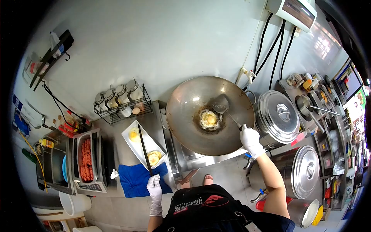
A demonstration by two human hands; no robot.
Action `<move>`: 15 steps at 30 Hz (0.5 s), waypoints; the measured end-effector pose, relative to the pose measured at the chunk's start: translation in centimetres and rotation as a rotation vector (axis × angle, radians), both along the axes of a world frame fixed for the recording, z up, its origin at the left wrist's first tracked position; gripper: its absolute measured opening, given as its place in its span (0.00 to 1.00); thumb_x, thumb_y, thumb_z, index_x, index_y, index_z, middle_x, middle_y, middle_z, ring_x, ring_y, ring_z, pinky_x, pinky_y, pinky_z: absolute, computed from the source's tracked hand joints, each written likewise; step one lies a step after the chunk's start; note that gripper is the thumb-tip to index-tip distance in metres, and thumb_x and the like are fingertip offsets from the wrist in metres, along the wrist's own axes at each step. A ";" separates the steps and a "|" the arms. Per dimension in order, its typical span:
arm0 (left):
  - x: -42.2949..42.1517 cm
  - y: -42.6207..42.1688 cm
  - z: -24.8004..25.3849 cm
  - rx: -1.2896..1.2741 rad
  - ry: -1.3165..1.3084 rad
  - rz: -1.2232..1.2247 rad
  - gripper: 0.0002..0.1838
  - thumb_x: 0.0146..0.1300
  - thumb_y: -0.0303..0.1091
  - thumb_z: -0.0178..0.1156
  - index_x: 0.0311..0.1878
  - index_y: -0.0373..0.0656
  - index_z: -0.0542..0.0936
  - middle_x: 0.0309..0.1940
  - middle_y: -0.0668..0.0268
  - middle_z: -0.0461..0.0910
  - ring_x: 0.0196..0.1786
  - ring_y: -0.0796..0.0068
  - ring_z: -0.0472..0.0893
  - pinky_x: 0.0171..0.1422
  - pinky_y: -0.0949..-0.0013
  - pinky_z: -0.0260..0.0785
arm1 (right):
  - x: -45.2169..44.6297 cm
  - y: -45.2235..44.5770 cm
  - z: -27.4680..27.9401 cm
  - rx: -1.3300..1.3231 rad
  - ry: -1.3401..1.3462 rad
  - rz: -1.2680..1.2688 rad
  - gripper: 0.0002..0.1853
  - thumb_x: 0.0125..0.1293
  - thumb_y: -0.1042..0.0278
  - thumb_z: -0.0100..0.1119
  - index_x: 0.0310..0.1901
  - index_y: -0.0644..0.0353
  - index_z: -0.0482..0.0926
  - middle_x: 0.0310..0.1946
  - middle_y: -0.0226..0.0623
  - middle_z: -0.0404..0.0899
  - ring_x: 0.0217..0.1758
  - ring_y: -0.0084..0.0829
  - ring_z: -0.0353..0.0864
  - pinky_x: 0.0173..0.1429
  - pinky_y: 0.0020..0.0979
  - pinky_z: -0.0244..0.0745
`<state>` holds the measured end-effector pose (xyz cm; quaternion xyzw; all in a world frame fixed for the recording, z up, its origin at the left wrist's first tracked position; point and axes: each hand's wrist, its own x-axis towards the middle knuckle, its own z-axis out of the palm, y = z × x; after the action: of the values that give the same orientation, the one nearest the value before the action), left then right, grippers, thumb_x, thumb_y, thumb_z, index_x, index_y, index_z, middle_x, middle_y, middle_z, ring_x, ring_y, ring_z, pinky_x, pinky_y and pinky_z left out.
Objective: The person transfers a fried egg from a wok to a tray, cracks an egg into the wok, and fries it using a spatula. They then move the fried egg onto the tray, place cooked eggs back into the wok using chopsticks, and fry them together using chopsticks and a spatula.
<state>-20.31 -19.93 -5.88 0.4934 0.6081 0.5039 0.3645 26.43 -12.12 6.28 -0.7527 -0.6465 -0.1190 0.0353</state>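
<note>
A large metal wok (185, 120) holds one frying egg (209, 119) near its middle. My right hand (251, 141), in a white glove, is closed around the handle of a spatula (220, 103), whose blade rests in the wok just above and right of the egg. At the lower left my left hand (154, 188), also gloved in white, grips dark chopsticks (144, 149). Their far ends reach over a white rectangular tray (143, 156) with fried egg (154, 157) at its near end and another egg (134, 134) at its far end.
A blue cloth (135, 181) lies beside the tray. Left of it is a metal container of red meat (85, 159). A wire rack (121, 110) with jars stands against the wall. Lidded pots (277, 116) stand right of the wok.
</note>
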 end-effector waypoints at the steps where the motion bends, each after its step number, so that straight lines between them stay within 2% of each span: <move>1: 0.0 0.0 0.0 0.007 -0.003 -0.003 0.08 0.69 0.27 0.54 0.41 0.34 0.80 0.34 0.65 0.80 0.36 0.78 0.77 0.44 0.74 0.72 | 0.4 0.3 -0.6 -0.001 -0.042 -0.037 0.10 0.66 0.70 0.49 0.36 0.65 0.80 0.20 0.43 0.79 0.21 0.37 0.82 0.24 0.34 0.76; 10: -0.5 -0.4 -0.4 0.002 -0.008 0.014 0.07 0.69 0.27 0.55 0.41 0.34 0.80 0.34 0.65 0.81 0.36 0.78 0.78 0.43 0.74 0.72 | 0.0 1.1 -2.5 0.007 -0.039 -0.054 0.11 0.66 0.71 0.47 0.33 0.63 0.80 0.19 0.43 0.80 0.22 0.37 0.83 0.25 0.34 0.77; 14: -0.7 -0.4 -0.4 -0.006 -0.005 0.024 0.07 0.69 0.28 0.55 0.40 0.35 0.81 0.34 0.66 0.81 0.36 0.78 0.78 0.43 0.74 0.73 | -1.1 1.4 -2.3 -0.077 0.180 -0.018 0.12 0.64 0.67 0.50 0.31 0.65 0.80 0.22 0.49 0.81 0.27 0.44 0.84 0.32 0.41 0.78; 15: -0.7 -0.4 -0.3 0.000 -0.005 0.027 0.07 0.68 0.28 0.55 0.40 0.35 0.81 0.34 0.66 0.81 0.36 0.78 0.78 0.43 0.74 0.73 | -1.2 1.6 -2.3 -0.102 0.256 -0.058 0.13 0.63 0.64 0.53 0.30 0.65 0.81 0.24 0.51 0.81 0.30 0.48 0.83 0.38 0.43 0.78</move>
<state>-21.02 -20.35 -6.14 0.4838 0.6137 0.5100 0.3593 25.22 -10.48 4.01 -0.7808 -0.6200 0.0099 0.0759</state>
